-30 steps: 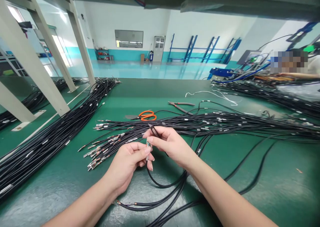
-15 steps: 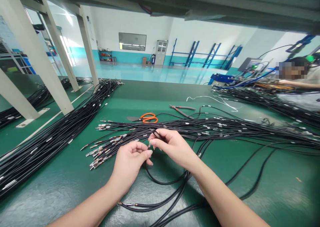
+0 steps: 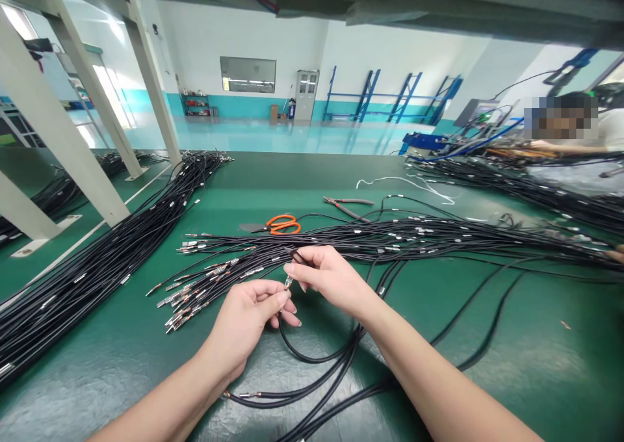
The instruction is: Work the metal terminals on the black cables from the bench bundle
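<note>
My left hand (image 3: 256, 309) pinches the end of a black cable (image 3: 312, 359), which loops down and to the right below my fingers. A small silvery terminal (image 3: 288, 282) shows at that end, between the fingertips of both hands. Just above it is my right hand (image 3: 329, 276), closed, with thumb and finger at the top of the terminal. A thin black strand (image 3: 296, 255) sticks out between its fingers; its kind is unclear. Behind my hands lies a bundle of black cables (image 3: 351, 237) with metal terminals (image 3: 185, 299) fanned out at the left. More cables with terminals lie under my wrists.
Orange-handled scissors (image 3: 283, 225) and grey-handled pliers (image 3: 348, 207) lie beyond the bundle. Another thick cable bundle (image 3: 121, 247) runs along the left by pale metal posts (image 3: 73, 130). At the far right, a person (image 3: 560, 123) is beside more cables (image 3: 507, 188). White string (image 3: 404, 181) lies on the green table (image 3: 292, 182).
The view has shifted slightly. My fingertips have drawn a little apart, so more of the terminal shows between them. Both hands stay closed.
</note>
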Demonstrator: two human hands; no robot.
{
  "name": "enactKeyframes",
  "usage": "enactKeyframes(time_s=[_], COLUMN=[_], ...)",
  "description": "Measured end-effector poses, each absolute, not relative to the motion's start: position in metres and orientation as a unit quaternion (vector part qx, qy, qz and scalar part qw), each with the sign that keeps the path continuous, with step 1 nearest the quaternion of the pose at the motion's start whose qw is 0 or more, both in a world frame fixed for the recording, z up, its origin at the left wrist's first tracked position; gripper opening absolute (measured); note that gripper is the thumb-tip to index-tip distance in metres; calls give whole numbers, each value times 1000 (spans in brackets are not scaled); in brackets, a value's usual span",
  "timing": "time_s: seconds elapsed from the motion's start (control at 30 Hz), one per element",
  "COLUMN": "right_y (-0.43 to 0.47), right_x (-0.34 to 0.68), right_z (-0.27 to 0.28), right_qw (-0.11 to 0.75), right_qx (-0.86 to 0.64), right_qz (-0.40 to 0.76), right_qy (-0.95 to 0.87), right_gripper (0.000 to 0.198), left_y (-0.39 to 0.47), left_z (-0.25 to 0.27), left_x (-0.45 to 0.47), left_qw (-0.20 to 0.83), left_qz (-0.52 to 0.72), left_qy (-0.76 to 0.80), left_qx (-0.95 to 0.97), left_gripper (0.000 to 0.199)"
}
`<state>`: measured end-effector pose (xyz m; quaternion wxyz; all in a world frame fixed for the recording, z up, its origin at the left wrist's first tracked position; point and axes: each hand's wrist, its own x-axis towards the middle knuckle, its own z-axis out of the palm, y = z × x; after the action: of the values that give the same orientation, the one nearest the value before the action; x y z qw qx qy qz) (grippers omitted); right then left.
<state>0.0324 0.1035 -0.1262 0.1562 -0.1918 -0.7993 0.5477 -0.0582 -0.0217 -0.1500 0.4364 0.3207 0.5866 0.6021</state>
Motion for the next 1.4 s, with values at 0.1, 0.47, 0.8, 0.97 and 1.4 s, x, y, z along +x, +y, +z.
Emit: enactKeyframes(time_s=[0.1,0.47,0.8,0.97,1.4], right_y=[104,106,106,106,104], right_x=[32,33,32,32,33], right_z=[-128,-130,-128,-128,-127], right_qw=[154,144,136,132,130], right_qx=[-195,-197,-191,-196,-209], right_qz=[574,581,583,576,555], right_qy=[-780,-776,-778,-782,-794], right_gripper=[23,21,22,20,20], left_y=[-21,-22,-20,-19,-22], left_z=[-151,-154,-155,-155,-158], left_x=[-58,-61,-60,-62,-64], left_qw=[442,450,428,417,414], left_qz=[599,614,630,627,633], left_qy=[585,573,584,593,595], left_qx=[321,305,280,286,272], left_gripper=[18,17,13,14,13])
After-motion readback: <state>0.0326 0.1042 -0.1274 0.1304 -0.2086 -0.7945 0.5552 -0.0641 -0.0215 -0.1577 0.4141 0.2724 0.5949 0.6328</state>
